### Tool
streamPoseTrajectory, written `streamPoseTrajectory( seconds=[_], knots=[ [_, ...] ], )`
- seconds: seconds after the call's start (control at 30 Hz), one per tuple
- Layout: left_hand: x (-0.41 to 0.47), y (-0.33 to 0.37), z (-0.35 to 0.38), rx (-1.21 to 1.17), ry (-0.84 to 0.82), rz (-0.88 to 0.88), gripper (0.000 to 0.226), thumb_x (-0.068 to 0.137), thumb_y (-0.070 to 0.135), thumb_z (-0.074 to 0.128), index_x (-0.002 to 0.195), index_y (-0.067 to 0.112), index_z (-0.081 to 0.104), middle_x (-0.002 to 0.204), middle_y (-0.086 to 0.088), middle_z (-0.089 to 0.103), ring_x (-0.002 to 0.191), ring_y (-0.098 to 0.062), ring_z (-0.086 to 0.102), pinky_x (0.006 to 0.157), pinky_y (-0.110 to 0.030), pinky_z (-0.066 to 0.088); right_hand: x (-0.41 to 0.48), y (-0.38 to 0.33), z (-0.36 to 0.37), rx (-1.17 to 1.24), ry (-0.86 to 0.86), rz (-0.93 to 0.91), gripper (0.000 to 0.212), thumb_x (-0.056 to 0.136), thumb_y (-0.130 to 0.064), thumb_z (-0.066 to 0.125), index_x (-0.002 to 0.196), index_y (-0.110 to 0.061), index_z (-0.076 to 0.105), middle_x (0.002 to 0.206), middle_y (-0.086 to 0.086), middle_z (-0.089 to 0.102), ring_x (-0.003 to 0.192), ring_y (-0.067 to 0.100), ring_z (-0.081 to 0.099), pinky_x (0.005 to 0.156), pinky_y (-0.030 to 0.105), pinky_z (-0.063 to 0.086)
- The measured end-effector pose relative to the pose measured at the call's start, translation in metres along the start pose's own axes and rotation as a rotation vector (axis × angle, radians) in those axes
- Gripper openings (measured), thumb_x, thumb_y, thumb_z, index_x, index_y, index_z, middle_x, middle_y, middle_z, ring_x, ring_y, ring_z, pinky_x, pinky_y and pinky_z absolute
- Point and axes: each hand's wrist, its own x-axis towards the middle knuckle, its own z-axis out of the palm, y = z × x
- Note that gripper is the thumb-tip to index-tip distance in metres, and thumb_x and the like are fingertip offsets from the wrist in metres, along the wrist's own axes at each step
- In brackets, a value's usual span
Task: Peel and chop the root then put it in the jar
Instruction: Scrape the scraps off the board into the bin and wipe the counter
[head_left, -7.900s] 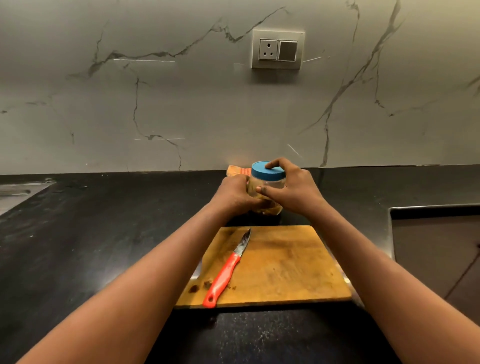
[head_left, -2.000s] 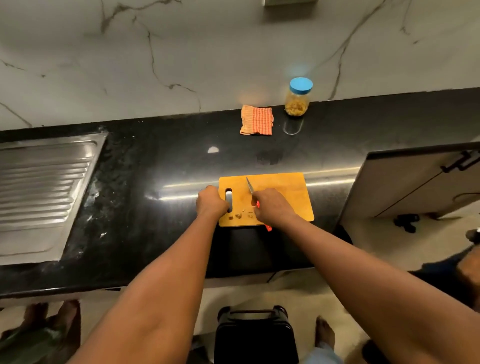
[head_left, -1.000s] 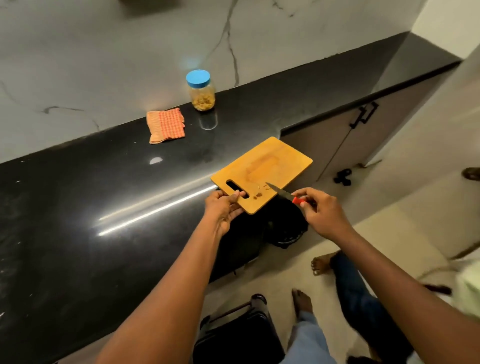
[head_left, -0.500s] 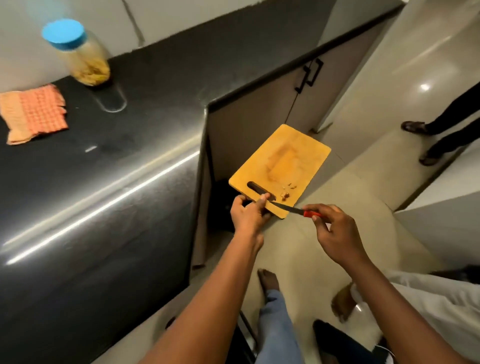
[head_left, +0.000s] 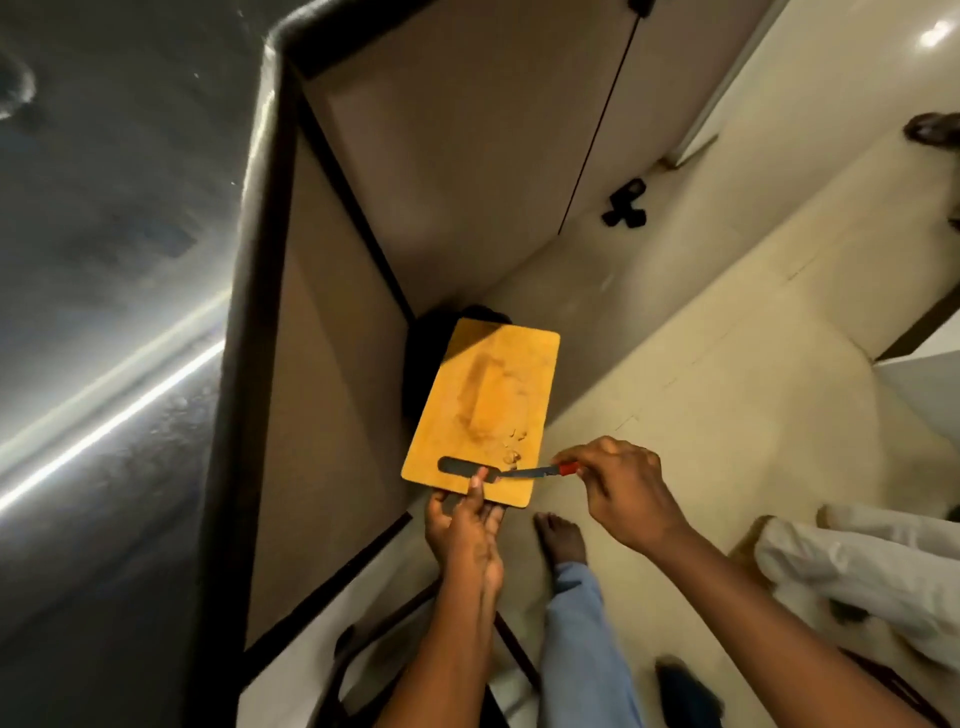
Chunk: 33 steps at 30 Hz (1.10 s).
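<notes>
My left hand (head_left: 464, 525) grips the wooden cutting board (head_left: 483, 405) at its slotted near end and holds it out over the floor, past the counter's corner. A few small scraps of root peel (head_left: 511, 451) lie on the board near the slot. My right hand (head_left: 618, 491) holds the red-handled knife (head_left: 540, 472), its blade lying across the board's near end just below the scraps. Under the board's far end sits a dark bin (head_left: 423, 358), mostly hidden. The jar is out of view.
The black counter (head_left: 104, 260) fills the left, its corner and beige cabinet doors (head_left: 467, 156) ahead. My foot (head_left: 561, 538) and blue trouser leg stand below. Another person's white-clad legs (head_left: 857, 566) are at right, and a shoe (head_left: 932, 130) at far right.
The board and knife have been carried off the counter, right and downward, over the dark bin by the cabinet corner. My view has tilted down, and the jar and cloth have left the frame.
</notes>
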Motion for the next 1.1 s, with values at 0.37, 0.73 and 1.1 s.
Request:
streamPoseTrajectory(
  seconds=[0.37,0.73,1.1],
  knots=[
    [0.043,-0.003,-0.018,-0.066,0.109,-0.018,0.045,0.091,-0.002,0.060,0.133,0.007,0.047,0.089,-0.007,0.073,0.086,-0.022,0.070,0.088,-0.051,0.051,0.058,0.005,0.050,-0.141,-0.154,0.019,0.039,0.085,-0.014,0.049,0.109,-0.042,0.062,0.095,-0.005,0.062,0.100,0.022,0.056,0.084,0.037,0.034],
    [0.041,0.000,-0.029,-0.006,0.188,0.001,0.042,0.089,-0.001,0.064,0.127,0.009,0.049,0.094,-0.012,0.071,0.090,-0.027,0.069,0.084,-0.046,0.052,0.099,0.001,0.075,-0.090,-0.140,0.109,0.039,0.088,-0.012,0.048,0.113,-0.041,0.061,0.098,-0.002,0.061,0.099,0.023,0.055,0.086,0.040,0.033],
    [0.019,0.005,-0.047,0.012,0.249,0.019,0.039,0.088,-0.002,0.065,0.124,0.009,0.052,0.093,-0.013,0.070,0.081,-0.025,0.069,0.069,-0.037,0.054,0.149,-0.002,0.099,-0.090,-0.113,0.153,0.040,0.085,-0.011,0.053,0.115,-0.037,0.060,0.100,0.002,0.060,0.099,0.027,0.055,0.088,0.043,0.034]
  ],
)
